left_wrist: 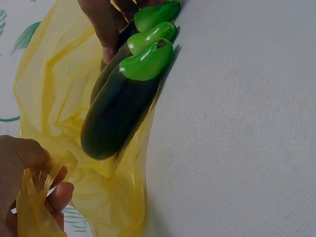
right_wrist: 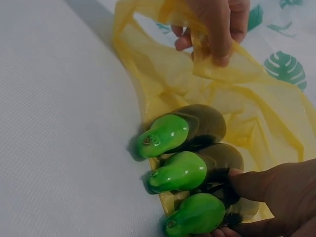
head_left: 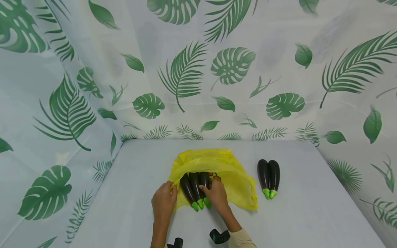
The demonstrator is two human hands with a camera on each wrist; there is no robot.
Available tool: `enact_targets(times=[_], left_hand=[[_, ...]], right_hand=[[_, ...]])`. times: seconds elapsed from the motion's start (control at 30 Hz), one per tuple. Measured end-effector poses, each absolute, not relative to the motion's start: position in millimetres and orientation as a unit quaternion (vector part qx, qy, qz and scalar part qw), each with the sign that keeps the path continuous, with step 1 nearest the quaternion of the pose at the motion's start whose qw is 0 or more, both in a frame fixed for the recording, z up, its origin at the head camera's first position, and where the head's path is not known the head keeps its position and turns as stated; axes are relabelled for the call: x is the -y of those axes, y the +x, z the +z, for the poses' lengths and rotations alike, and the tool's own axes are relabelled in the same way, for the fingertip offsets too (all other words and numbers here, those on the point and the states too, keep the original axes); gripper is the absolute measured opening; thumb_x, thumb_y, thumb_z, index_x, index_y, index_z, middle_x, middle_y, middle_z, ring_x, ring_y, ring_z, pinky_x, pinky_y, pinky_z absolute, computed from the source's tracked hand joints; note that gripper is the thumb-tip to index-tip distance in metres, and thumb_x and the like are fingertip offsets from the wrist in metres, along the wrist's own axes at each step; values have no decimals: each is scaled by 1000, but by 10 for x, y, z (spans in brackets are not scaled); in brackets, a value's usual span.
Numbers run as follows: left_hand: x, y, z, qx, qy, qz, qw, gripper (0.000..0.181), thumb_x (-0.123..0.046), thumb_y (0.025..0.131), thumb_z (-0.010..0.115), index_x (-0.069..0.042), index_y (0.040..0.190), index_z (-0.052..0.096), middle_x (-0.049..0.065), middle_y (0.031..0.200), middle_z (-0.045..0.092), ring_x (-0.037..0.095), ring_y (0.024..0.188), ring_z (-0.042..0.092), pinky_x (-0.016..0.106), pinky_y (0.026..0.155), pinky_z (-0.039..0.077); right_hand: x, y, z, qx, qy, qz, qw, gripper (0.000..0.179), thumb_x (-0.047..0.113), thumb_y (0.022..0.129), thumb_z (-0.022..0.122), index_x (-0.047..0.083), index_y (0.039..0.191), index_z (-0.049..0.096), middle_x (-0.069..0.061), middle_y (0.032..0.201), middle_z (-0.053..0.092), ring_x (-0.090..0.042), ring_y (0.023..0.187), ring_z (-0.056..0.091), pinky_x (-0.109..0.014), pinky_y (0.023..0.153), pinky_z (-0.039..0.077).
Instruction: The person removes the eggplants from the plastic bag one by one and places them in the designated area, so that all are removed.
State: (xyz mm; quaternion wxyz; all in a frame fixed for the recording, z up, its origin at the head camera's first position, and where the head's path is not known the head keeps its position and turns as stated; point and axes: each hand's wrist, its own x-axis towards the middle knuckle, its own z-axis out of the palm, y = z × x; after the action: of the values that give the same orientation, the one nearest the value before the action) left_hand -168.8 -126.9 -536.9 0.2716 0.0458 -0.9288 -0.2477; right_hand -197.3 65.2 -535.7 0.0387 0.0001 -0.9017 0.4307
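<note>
Head view: A yellow plastic bag (head_left: 201,160) is lying mid-table, its mouth facing the near side of the table (head_left: 297,213). Three eggplants (head_left: 194,186) are resting side by side in that mouth, far ends going under the upper layer, green caps pointing near. The left hand (head_left: 164,203) is pinching the mouth's left edge and holding it raised. The right hand (head_left: 217,195) is gripping the rightmost eggplant (head_left: 204,181) of the three. An orange item (head_left: 217,178) is showing just beyond that hand; its identity cannot be determined. Two further eggplants (head_left: 263,175) are lying together on the table, to the right of the bag and apart from it.

Left wrist view: Thumb and fingers are closing on gathered yellow film; the left hand is touching no eggplant.

Right wrist view: The thumb is lying on the far side of the caps (right_wrist: 178,172), with fingers partly hidden beneath the rightmost eggplant. The caps are projecting past the bag's lower edge.

Assessment: The work appears to be at the stage of loading eggplants into the bag. The next move is probably calling for a push farther inward, with the left hand keeping the mouth lifted.
</note>
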Motion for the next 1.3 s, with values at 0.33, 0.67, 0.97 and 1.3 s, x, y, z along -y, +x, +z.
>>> enact_targets(times=[0.33,0.67,0.97,1.3], left_hand=[[1276,-1678,-5380,929,46,-245,273,8,-13,83,73,-7,85,70,3,69,65,13,57,55,29,53,45],[1267,-1669,-5381,927,44,-254,274,7,-13,83,73,-7,84,70,2,68,64,12,56,53,29,53,45],[1260,-1682,-5366,925,39,-255,278,7,-13,83,73,-7,83,70,2,67,63,12,55,52,28,52,43],[1258,-1670,-5345,927,41,-252,275,8,-14,83,74,-6,85,70,3,69,65,13,56,55,29,52,46]], right_hand=[[-679,-2010,-5392,886,11,463,32,40,19,84,75,9,61,44,6,52,30,-8,45,29,-21,42,23],[-723,-2012,-5421,876,13,483,19,41,21,85,74,10,60,43,6,51,29,-8,43,26,-21,41,22],[-780,-1955,-5325,873,-9,488,0,37,24,84,75,4,63,51,2,54,36,-8,46,28,-22,43,25],[-844,-1871,-5244,867,-29,497,-35,34,27,83,76,0,75,58,-2,65,48,-14,60,45,-28,52,40]])
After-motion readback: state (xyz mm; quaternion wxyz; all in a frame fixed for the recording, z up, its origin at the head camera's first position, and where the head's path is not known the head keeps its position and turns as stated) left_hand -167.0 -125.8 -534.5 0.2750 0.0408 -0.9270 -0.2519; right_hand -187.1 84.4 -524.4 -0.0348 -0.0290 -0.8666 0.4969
